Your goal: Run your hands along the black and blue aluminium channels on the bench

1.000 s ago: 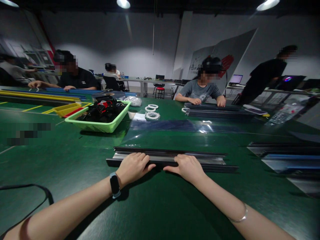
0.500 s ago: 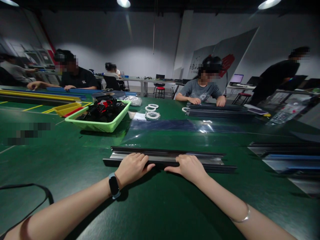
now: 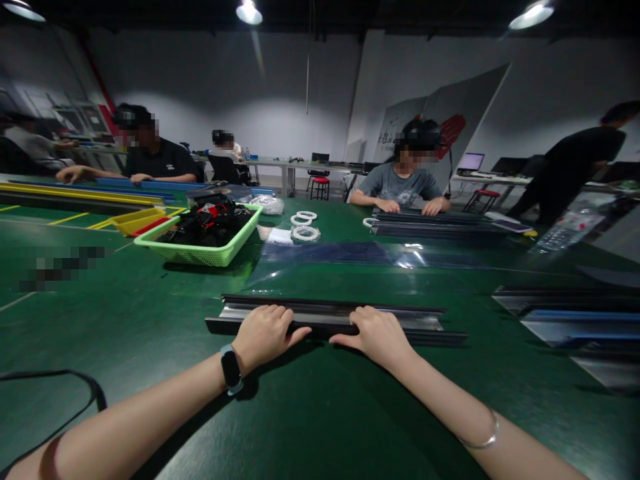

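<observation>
A long black metal channel with a silvery inner face lies crosswise on the green table. My left hand grips its near wall left of the middle, fingers hooked over the edge and thumb along the front. To the right, my right hand holds the same wall, its thumb pointing toward the left one. The fingertips of both hands are hidden inside the channel. Beyond the channel lies clear plastic film.
A green basket of black and red parts stands back left, near a yellow tray. White tape rolls sit behind the film. More profiles lie at right, near a plastic bottle. Two people work across the table.
The standing person at the back right has moved further right. The co-worker opposite has shifted a hand on the dark profiles. My hands keep their hold on the channel.
</observation>
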Tool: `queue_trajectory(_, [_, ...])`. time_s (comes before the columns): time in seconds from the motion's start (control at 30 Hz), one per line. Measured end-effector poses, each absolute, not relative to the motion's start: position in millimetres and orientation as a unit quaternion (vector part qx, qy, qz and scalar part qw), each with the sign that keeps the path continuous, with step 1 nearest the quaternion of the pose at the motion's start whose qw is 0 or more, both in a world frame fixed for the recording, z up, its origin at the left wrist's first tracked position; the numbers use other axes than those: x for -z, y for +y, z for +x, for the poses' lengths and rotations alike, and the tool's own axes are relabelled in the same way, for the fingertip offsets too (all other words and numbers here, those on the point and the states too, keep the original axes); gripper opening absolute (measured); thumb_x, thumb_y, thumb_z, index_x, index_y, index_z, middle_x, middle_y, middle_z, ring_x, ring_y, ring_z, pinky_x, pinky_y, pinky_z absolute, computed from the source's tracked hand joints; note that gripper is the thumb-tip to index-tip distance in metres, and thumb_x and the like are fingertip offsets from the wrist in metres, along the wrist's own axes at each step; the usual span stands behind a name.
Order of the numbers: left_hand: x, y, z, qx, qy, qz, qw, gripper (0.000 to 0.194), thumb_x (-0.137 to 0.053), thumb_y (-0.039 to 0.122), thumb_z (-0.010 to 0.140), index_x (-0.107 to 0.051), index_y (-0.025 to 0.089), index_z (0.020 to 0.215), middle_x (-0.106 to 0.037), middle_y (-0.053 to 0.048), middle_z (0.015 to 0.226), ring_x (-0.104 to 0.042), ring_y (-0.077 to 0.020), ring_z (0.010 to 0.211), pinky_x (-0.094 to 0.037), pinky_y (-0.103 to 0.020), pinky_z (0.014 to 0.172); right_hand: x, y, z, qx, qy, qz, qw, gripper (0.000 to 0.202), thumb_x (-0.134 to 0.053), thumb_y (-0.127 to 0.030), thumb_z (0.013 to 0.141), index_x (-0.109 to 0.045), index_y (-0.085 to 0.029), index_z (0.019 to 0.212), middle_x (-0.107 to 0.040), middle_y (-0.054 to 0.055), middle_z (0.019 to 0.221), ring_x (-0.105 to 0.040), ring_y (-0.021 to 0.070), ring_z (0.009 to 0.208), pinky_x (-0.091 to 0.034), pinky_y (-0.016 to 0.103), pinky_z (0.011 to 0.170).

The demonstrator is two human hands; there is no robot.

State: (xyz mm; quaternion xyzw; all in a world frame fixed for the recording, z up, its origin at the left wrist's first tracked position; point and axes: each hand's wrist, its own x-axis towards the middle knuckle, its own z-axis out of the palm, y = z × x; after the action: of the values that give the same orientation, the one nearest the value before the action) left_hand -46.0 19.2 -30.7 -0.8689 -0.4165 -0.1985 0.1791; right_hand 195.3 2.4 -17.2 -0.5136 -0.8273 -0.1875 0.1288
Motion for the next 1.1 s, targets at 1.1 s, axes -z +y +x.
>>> queue_trajectory(1.1, [25.6,17.9,-53.7,0.199,-0.434,-0.861,0.177,0.04,-0.037,0.048,0.084,-0.055,0.015,0.068,-0.059,-0.006,0.067,-0.055,-0.0181,0.066,-0.04,-0.03,0.062,17.3,-0.7,194.6,0.166,-0.82,-0.531,0.136,0.052,-0.039,-0.063,0.075,-0.06,-0.016,0.068,-0.061,0.008,0.071,-0.056,0.0177,0.069,-0.037,0.026,0.058])
